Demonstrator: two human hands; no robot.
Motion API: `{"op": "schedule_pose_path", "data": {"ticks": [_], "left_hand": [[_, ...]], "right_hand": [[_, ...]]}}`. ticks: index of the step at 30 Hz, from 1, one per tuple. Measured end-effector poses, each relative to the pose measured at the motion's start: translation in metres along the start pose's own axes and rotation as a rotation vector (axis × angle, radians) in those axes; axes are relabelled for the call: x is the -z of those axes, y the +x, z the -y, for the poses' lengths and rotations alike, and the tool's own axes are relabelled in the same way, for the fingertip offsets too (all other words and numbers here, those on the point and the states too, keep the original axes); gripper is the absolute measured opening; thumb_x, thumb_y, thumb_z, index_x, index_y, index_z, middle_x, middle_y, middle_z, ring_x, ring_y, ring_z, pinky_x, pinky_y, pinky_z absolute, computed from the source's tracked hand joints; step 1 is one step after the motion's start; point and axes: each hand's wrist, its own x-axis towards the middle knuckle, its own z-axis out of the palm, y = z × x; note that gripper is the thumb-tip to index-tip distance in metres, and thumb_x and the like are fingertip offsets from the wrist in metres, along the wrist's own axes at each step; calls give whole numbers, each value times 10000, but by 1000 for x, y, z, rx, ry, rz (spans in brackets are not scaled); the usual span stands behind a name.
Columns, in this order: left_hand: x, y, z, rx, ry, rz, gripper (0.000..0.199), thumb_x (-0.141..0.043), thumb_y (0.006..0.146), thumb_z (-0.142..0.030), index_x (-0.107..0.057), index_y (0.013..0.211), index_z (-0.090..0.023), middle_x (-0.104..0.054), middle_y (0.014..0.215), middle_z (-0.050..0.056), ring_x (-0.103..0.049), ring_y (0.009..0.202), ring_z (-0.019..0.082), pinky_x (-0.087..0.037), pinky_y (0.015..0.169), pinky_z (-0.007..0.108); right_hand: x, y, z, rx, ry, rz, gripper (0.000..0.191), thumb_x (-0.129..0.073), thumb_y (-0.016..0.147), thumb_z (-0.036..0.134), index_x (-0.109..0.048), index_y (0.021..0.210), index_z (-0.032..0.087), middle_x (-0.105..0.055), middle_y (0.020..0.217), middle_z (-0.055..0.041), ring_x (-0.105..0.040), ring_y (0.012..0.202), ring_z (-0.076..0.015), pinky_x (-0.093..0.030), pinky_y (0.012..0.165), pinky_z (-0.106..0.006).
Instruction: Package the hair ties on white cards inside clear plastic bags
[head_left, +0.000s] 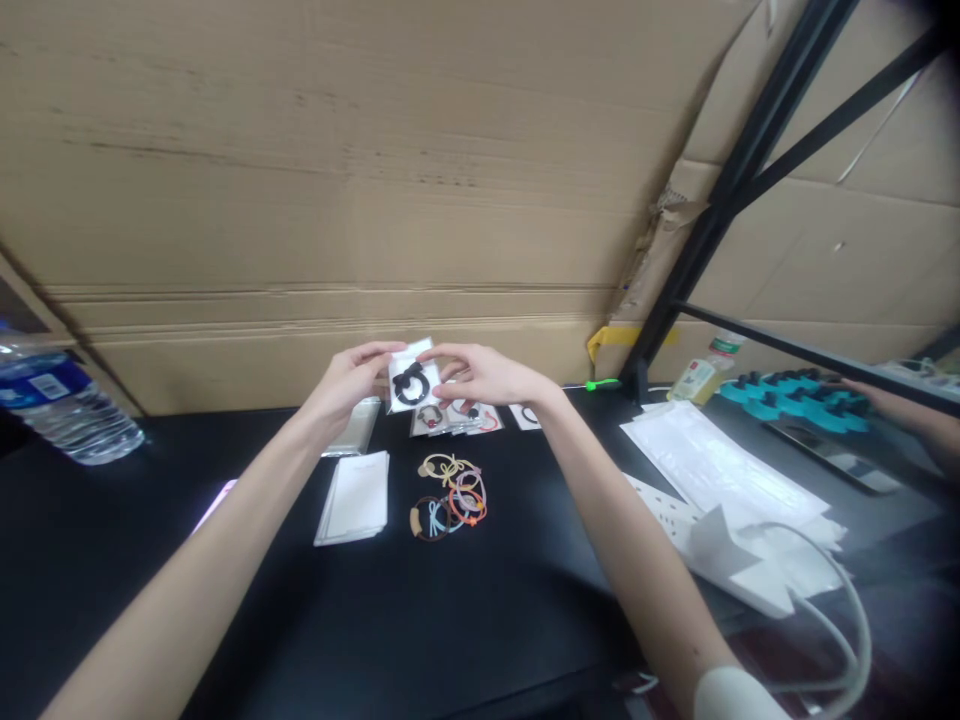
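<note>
A black hair tie with a bow (411, 385) lies on a white card (403, 362), seemingly in a clear bag, raised above the black table. My left hand (351, 380) pinches this packet at its left edge. At its right edge are the thumb and fingers of my right hand (484, 375), gripping near the upper corner. Just behind and below, several packed hair ties (457, 418) lie on the table, partly covered by my right hand. Loose coloured hair ties (454, 495) form a small heap nearer me. Left of them sits a stack of white cards (356, 497).
Clear bags (352, 430) lie behind the cards. A water bottle (64, 395) leans at far left. To the right are a white power strip (705, 540) with cables, white sheets (727, 460), a drink bottle (705, 370) and a black metal frame (690, 240). Another person's hand (892, 400) shows there.
</note>
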Motion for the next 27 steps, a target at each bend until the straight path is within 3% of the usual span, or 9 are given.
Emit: {"op": "schedule_pose_path", "data": {"ticks": [6, 10, 13, 15, 20, 27], "left_hand": [[12, 9, 10, -20, 244, 112, 424, -698, 911, -401, -746, 1260, -166, -791, 1216, 147, -772, 1041, 267, -620, 909, 390], [27, 19, 21, -44, 843, 6, 413, -582, 968, -374, -713, 1323, -207, -760, 1328, 147, -726, 1201, 323, -552, 1051, 449], [37, 20, 21, 109, 1297, -8, 435, -591, 957, -383, -702, 1350, -231, -752, 1343, 175, -700, 1245, 409, -549, 1022, 506], [42, 18, 19, 189, 1466, 15, 490, -604, 954, -402, -677, 1396, -204, -730, 1372, 215, -690, 1252, 441, -557, 989, 513], [46, 16, 17, 325, 1557, 139, 613, -695, 906, -514, -670, 1408, -165, -713, 1398, 241, -676, 1278, 447, -541, 999, 497], [43, 13, 22, 379, 1562, 173, 836, -795, 778, -547, -619, 1469, -110, -697, 1412, 263, -670, 1290, 446, -538, 1000, 470]], "right_hand": [[-12, 15, -19, 2, -197, -121, 519, -767, 919, 244, -689, 1429, 184, -793, 1185, -113, -757, 1044, -228, -614, 904, -352], [-26, 26, -39, -82, -337, -123, 514, -770, 922, 276, -711, 1420, 163, -807, 1148, -119, -767, 1012, -245, -575, 946, -370], [-40, 33, -53, -121, -461, -106, 517, -767, 923, 310, -714, 1422, 187, -812, 1154, -108, -768, 1049, -261, -558, 946, -356], [-48, 35, -59, -152, -542, -85, 525, -757, 933, 325, -699, 1439, 195, -818, 1146, -103, -762, 1094, -276, -552, 951, -361], [-55, 31, -57, -202, -649, -59, 513, -696, 972, 335, -675, 1463, 186, -814, 1200, -107, -742, 1178, -300, -545, 987, -387], [-53, 28, -49, -261, -735, -29, 496, -664, 985, 366, -688, 1463, 238, -774, 1318, -123, -716, 1250, -342, -558, 990, -431]]}}
